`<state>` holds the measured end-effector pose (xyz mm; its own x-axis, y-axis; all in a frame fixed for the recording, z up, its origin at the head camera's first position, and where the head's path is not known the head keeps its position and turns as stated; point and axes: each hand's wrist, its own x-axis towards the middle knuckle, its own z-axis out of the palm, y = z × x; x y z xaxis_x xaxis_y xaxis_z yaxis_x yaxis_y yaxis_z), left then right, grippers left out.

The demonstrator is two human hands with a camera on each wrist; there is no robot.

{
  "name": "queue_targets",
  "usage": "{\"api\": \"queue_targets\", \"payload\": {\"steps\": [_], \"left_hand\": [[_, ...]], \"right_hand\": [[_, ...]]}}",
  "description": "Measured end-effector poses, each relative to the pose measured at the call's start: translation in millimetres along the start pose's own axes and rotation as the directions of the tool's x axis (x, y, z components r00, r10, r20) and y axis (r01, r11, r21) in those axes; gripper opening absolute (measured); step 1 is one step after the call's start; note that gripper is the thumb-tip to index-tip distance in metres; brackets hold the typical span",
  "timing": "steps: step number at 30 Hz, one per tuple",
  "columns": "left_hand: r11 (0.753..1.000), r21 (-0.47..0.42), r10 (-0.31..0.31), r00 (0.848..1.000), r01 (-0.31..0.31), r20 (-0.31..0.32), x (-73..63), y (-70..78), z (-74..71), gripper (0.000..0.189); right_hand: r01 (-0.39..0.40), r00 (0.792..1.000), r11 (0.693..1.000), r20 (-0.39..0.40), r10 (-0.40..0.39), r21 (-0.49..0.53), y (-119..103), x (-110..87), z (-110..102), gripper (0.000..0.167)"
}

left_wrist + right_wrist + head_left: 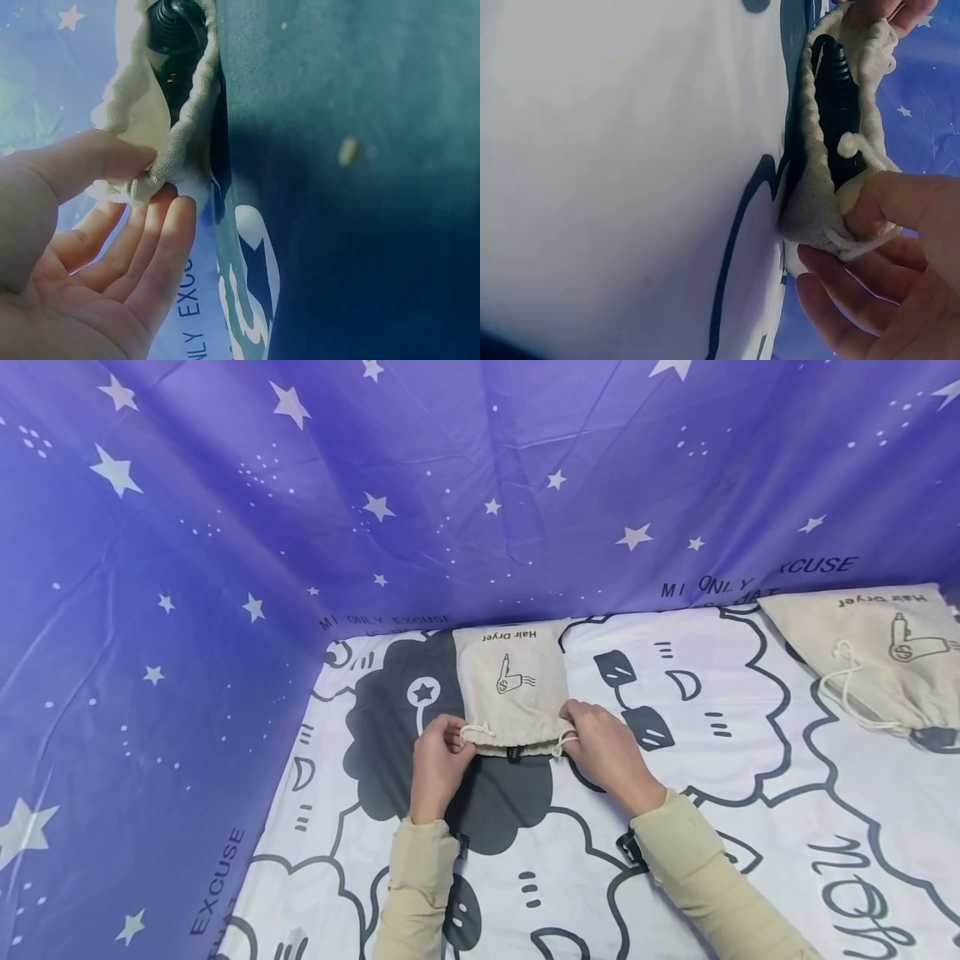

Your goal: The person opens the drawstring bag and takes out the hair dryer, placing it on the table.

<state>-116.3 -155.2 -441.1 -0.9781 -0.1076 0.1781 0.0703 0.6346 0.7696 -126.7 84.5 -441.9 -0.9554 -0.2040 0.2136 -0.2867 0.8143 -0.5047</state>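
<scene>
A cream drawstring bag, printed "Hair Dryer" with a dryer drawing, lies flat on the patterned cloth, its mouth toward me. My left hand pinches the left corner of the mouth between thumb and fingers. At the right corner, my right hand grips the rim beside the white drawcord. Between the hands the mouth gapes. Both wrist views show a black object inside, with a ribbed cord sleeve at its end; the bag hides the rest of it.
A second cream "Hair Dryer" bag lies at the far right, with something dark at its gathered mouth. White cloth with black cartoon outlines covers the surface. A purple star-printed curtain rises behind and on the left.
</scene>
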Motion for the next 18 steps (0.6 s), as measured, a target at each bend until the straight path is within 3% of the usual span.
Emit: {"api": "queue_targets", "payload": {"steps": [18], "left_hand": [[1.000,0.010,0.008,1.000,-0.008,-0.017,3.9,-2.6,-7.4,0.023]], "right_hand": [[0.003,1.000,1.000,0.006,-0.003,0.003,3.4,0.9,-9.9,0.017]]}}
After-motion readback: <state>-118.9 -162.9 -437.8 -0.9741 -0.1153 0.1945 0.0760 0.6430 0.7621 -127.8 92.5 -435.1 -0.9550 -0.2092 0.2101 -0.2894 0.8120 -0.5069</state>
